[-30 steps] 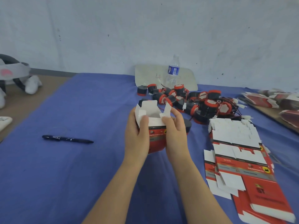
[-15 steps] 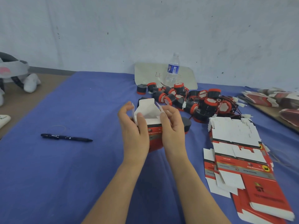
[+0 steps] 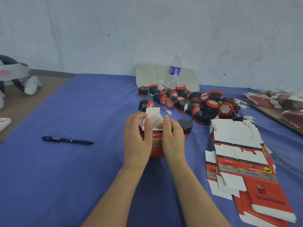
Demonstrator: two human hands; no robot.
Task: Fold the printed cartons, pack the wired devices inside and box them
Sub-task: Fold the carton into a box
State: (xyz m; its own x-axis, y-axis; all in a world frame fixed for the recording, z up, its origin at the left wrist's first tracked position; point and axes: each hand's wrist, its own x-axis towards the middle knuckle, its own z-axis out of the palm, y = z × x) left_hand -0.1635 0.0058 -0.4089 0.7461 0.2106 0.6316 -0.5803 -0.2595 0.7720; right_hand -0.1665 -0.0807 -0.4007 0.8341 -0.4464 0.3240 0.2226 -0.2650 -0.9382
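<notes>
Gripping it from either side, the left hand (image 3: 137,136) and right hand (image 3: 173,139) clasp the red carton (image 3: 156,149) between them. Their fingers curl round its walls, and both thumbs are up at the white flaps (image 3: 153,119), which are partly folded over its top. The carton stands on end over the blue tabletop (image 3: 82,177), long axis upright and flapped end uppermost; whether its base touches the cloth I cannot tell. Just beside the right hand, on its far side, lies a lone black-and-red device (image 3: 186,126). The wired heap (image 3: 196,102) sits farther back to the right. The right hand therefore looks the nearer one to fetch a device, with the left steadying the carton. Flat cartons (image 3: 237,145) are stacked well off to the right.
</notes>
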